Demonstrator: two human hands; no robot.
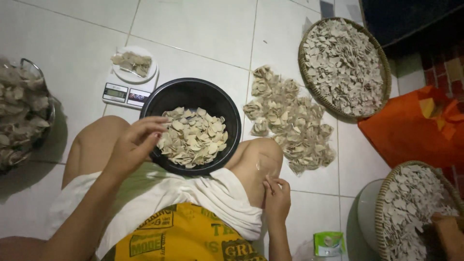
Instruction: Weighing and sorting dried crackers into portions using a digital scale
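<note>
A black bowl half full of pale chips sits on the tiled floor between my knees. My left hand hovers over the bowl's left rim, fingers loosely curled, fingertips at the edge of the chips; whether it grips any is unclear. My right hand rests against my right knee, fingers pinched together, seemingly empty. A white kitchen scale behind the bowl carries a small heap of chips on its plate.
Several filled clear bags of chips lie in a pile right of the bowl. Two woven trays of chips stand at right, with an orange bag between. A metal basin of bags is at left.
</note>
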